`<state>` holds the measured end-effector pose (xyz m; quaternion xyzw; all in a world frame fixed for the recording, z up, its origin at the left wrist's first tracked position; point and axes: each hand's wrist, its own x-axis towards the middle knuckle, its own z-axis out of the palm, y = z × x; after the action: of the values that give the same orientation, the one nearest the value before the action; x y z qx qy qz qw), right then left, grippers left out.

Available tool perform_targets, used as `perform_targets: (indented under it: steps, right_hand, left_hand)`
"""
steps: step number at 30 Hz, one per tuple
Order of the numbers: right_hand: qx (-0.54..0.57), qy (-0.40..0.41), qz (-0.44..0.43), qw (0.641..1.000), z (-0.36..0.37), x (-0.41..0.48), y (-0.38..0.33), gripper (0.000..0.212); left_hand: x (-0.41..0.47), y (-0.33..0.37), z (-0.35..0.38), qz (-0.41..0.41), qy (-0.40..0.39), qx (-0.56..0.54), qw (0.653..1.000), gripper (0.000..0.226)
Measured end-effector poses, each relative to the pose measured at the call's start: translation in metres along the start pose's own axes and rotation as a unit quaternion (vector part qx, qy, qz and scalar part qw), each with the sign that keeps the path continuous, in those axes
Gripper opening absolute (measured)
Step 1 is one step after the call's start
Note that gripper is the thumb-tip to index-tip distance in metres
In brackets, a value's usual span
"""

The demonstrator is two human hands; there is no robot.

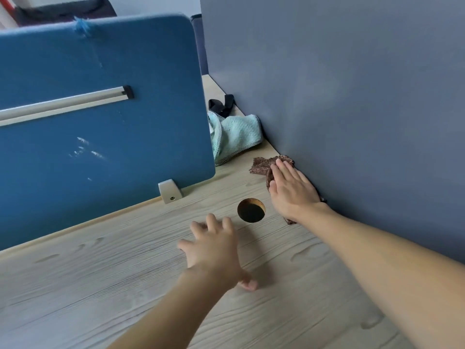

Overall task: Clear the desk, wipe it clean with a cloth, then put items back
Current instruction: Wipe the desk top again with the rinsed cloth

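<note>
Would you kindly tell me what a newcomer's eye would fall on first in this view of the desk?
The right hand lies flat on a brown cloth against the grey wall at the right edge of the desk. The left hand is spread open beside a round hole in the desk. A large blue divider fills the left, with a mint-green towel bunched past its end.

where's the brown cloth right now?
Head view, right of centre: the brown cloth lies on the desk under the flat right hand, against the grey partition, right of the round hole, near the mint towel.
</note>
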<state>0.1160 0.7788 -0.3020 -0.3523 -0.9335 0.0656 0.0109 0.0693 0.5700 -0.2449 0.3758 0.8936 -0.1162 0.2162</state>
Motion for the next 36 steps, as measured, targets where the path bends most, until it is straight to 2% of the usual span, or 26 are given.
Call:
perform_targets:
  steps: [5,9,11,12,13,14,15,16,18,20,23,25,26,28,30,32,36]
  right_hand:
    - [-0.036,-0.012,-0.004,0.999,-0.001,0.017,-0.014,0.058]
    - [-0.018,-0.037,-0.125,0.991,0.003,-0.003,-0.059,0.060]
    - [-0.017,-0.050,-0.185,0.981,0.010,-0.011,-0.092,0.072]
    - [-0.011,-0.049,-0.193,0.980,0.012,-0.015,-0.103,0.076]
    - [-0.003,-0.048,-0.193,0.980,0.013,-0.019,-0.108,0.073]
    - [0.001,-0.050,-0.204,0.978,0.013,-0.024,-0.110,0.068]
    - [0.004,-0.054,-0.232,0.971,0.013,-0.033,-0.113,0.065]
    - [0.007,-0.057,-0.272,0.961,0.014,-0.044,-0.118,0.067]
    - [0.027,-0.067,-0.319,0.945,0.017,-0.072,-0.135,0.072]
    - [0.032,-0.049,-0.271,0.961,0.022,-0.077,-0.152,0.074]
    - [0.022,0.001,-0.080,0.997,0.025,-0.058,-0.171,0.068]
    - [0.029,0.017,0.036,0.999,0.026,-0.055,-0.189,0.062]
    - [0.032,0.021,0.058,0.998,0.028,-0.059,-0.206,0.060]
    - [0.021,0.022,0.029,0.999,0.033,-0.078,-0.251,0.062]
    - [0.009,0.007,-0.051,0.999,0.039,-0.095,-0.289,0.064]
    - [0.001,-0.020,-0.083,0.996,0.038,-0.093,-0.302,0.060]
    - [-0.014,0.000,0.059,0.998,0.042,-0.068,-0.318,0.060]
  left_hand:
    - [-0.001,0.001,-0.006,-0.008,-0.020,-0.004,1.000,0.126]
    - [-0.002,0.002,-0.007,0.005,-0.013,-0.020,1.000,0.124]
    - [-0.004,-0.013,-0.004,0.030,0.012,-0.065,0.997,0.109]
    - [-0.004,-0.029,-0.002,0.042,0.042,-0.111,0.992,0.092]
    - [-0.003,-0.051,-0.002,0.043,0.069,-0.156,0.984,0.075]
    - [-0.004,-0.081,-0.001,0.032,0.082,-0.175,0.981,0.068]
    - [-0.005,-0.115,-0.001,0.011,0.076,-0.162,0.984,0.075]
    - [-0.004,-0.148,0.000,-0.021,0.049,-0.126,0.991,0.092]
    - [-0.006,-0.202,0.008,-0.066,-0.042,-0.087,0.993,0.126]
    - [-0.009,-0.228,0.019,-0.050,-0.078,-0.095,0.991,0.137]
    - [-0.016,-0.232,0.026,-0.009,-0.029,-0.092,0.995,0.129]
    - [-0.018,-0.252,0.026,0.027,-0.003,-0.113,0.993,0.122]
    - [-0.020,-0.271,0.025,0.043,-0.002,-0.128,0.991,0.119]
    - [-0.028,-0.323,0.028,0.052,-0.014,-0.119,0.991,0.117]
    - [-0.037,-0.370,0.044,0.031,-0.044,-0.075,0.996,0.129]
    - [-0.042,-0.390,0.065,0.013,-0.062,-0.072,0.995,0.137]
    - [-0.043,-0.393,0.080,0.014,-0.017,-0.124,0.992,0.125]
